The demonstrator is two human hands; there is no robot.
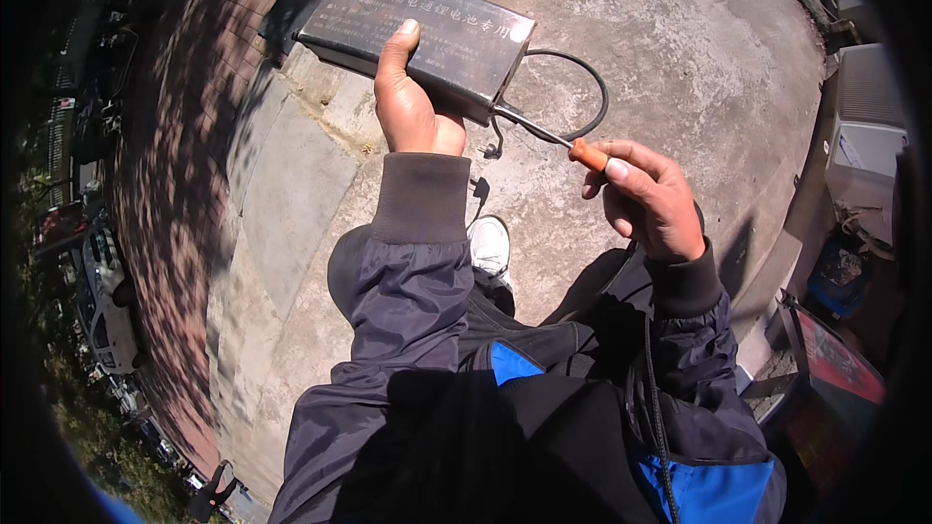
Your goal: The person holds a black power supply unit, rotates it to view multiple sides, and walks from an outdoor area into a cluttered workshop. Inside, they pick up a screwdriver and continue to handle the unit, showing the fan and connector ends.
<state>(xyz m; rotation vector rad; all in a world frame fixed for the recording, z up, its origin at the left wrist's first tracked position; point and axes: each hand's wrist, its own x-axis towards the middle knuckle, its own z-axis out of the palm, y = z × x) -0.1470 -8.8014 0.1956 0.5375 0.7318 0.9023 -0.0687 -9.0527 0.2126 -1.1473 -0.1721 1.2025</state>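
Observation:
My left hand [408, 102] grips a flat dark metal box [427, 34], thumb lying on its top face, holding it up over the concrete ground. A black cable [582, 87] loops out of the box's right end. My right hand [646, 199] holds a screwdriver with an orange handle [587, 153]; its thin shaft [529, 126] reaches left to the lower right corner of the box. Both arms wear dark jacket sleeves with grey cuffs.
Rough concrete ground [680, 49] lies below, with a brick-paved strip [184, 136] to the left. My white shoe [490, 245] shows between the arms. A white and grey appliance [869, 136] and red and blue items [835, 359] stand at the right. Parked vehicles [102, 301] line the far left.

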